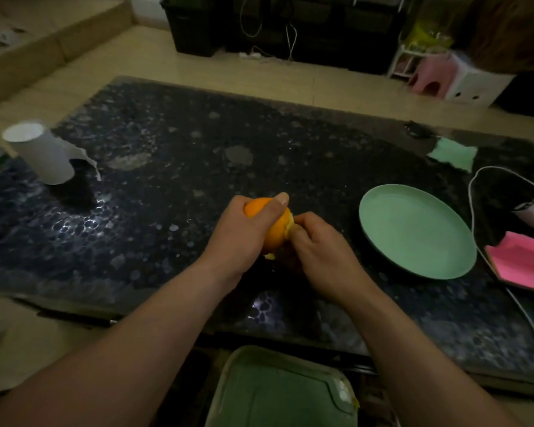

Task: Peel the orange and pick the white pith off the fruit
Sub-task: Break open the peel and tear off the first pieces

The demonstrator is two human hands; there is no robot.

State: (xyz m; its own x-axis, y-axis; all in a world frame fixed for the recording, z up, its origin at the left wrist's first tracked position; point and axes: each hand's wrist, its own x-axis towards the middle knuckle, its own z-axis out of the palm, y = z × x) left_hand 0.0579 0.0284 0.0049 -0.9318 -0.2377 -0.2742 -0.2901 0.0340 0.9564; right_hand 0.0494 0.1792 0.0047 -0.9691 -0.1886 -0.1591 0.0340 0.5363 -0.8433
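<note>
Item one: the round, bright-skinned orange (273,223) is held in the air over the near middle of the dark pebble-patterned glossy table (167,180). My left hand (244,238) grips it from the 9 o'clock side, thumb laid across the top. My right hand (318,251) is at its 3 o'clock side, fingers curled tight against the fruit where a pale torn edge of peel (287,226) shows; whether they pinch the peel itself I cannot tell. A small ragged flap of peel shows at the fruit's underside.

Surroundings, taken from the orange: a round pale-green plate (413,229) lies at 3 o'clock, well apart from my right hand. A mint-green cloth (452,155) lies at 2 o'clock, near the far edge. A white paper roll (40,152) stands at 10 o'clock, a loose sheet trailing from it. A pink flat object (521,263) lies beyond the plate, and a thin white cord (475,192) loops around that area. A green rectangular bin (275,392) sits at 6 o'clock, below the table edge, between my forearms.
</note>
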